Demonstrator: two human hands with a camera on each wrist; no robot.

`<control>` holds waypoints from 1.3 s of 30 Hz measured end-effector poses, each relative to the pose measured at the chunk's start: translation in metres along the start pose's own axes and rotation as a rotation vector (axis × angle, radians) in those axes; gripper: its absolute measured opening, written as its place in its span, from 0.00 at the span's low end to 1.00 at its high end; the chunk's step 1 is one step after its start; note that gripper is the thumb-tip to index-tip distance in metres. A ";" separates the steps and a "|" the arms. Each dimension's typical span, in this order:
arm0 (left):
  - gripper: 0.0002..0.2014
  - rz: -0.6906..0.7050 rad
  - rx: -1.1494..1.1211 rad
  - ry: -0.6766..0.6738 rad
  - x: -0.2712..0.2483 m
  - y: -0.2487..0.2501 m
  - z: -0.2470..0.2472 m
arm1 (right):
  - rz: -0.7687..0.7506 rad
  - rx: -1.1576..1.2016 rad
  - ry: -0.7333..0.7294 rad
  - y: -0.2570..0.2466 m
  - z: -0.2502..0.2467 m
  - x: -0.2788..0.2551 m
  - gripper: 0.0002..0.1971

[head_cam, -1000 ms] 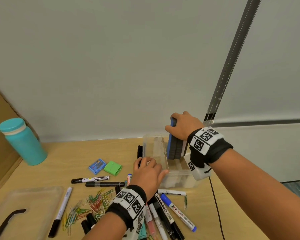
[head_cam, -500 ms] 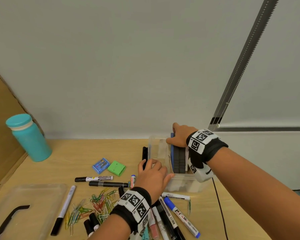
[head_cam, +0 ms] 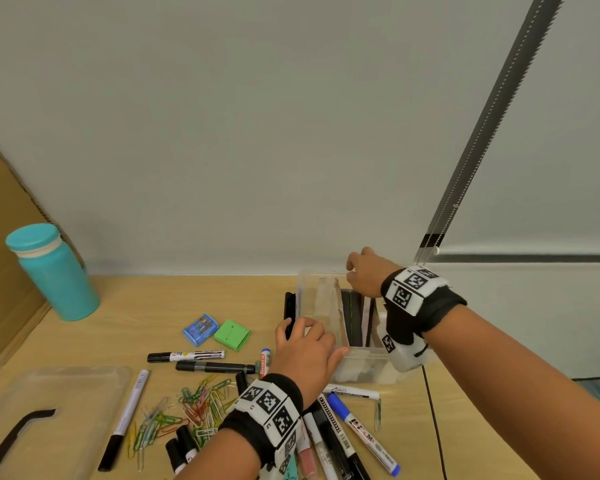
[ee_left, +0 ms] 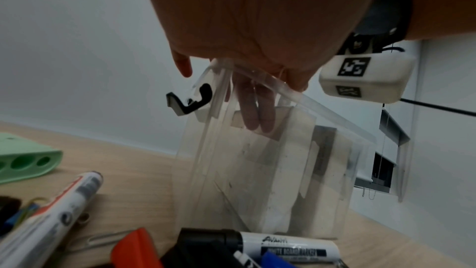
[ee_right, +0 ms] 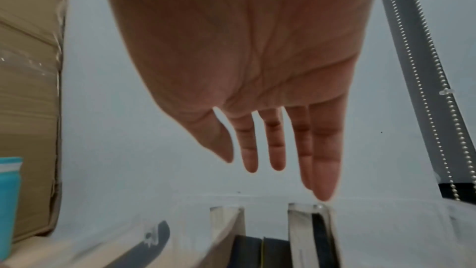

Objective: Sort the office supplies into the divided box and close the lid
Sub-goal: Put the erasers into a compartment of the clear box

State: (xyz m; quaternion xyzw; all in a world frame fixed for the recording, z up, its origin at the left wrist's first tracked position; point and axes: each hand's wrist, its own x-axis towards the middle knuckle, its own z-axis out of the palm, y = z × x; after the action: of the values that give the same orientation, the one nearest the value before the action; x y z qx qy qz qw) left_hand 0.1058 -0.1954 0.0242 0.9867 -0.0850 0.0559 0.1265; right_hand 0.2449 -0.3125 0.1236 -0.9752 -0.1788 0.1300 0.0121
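Note:
The clear divided box (head_cam: 361,370) stands at the table's back, right of centre. Dark erasers (head_cam: 352,317) stand on edge in a middle compartment, also seen in the right wrist view as erasers (ee_right: 257,246). My left hand (head_cam: 302,329) grips the box's near-left rim; in the left wrist view my left hand (ee_left: 221,99) has its fingers (ee_left: 257,117) curled inside the clear wall of the box (ee_left: 244,180). My right hand (head_cam: 352,268) hovers over the back rim, and the right wrist view shows my right hand (ee_right: 270,168) with straight fingers, holding nothing.
Markers (head_cam: 215,367) and coloured paper clips (head_cam: 194,410) lie scattered in front of the box. A blue case (head_cam: 200,329) and a green case (head_cam: 232,335) sit left of it. The clear lid (head_cam: 66,403) lies front left. A teal bottle (head_cam: 54,271) stands by cardboard (head_cam: 0,237).
My right hand pushed the blue-backed eraser stack down into the box, let go of it and lifted towards the back rim. My left hand stayed on the rim.

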 end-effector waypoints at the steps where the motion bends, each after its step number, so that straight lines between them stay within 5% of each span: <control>1: 0.31 0.002 0.003 0.001 0.000 0.000 -0.001 | -0.012 0.017 0.012 0.004 0.001 -0.002 0.17; 5: 0.33 0.014 0.011 0.019 -0.001 0.000 0.000 | -0.043 -0.033 -0.050 0.013 0.008 -0.009 0.24; 12: 0.30 0.001 0.014 -0.023 -0.001 0.001 -0.002 | -0.034 -0.238 -0.132 0.016 0.010 0.012 0.22; 20: 0.40 0.039 -0.048 0.041 -0.001 0.000 0.002 | -0.131 -0.325 -0.249 0.019 0.023 0.020 0.25; 26: 0.27 0.005 -0.032 0.091 -0.001 -0.002 0.006 | -0.107 -0.155 -0.045 0.009 0.017 0.017 0.14; 32: 0.39 0.031 -0.016 0.052 -0.001 0.001 0.002 | -0.129 -0.280 -0.314 -0.003 0.023 0.015 0.11; 39: 0.40 0.027 -0.024 0.014 -0.001 0.001 -0.002 | -0.157 -0.426 -0.314 0.000 0.012 0.025 0.18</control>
State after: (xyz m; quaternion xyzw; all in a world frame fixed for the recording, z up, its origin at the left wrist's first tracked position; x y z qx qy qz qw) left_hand 0.1046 -0.1957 0.0259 0.9835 -0.0981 0.0633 0.1384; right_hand 0.2647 -0.3040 0.1054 -0.9068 -0.2768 0.2380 -0.2109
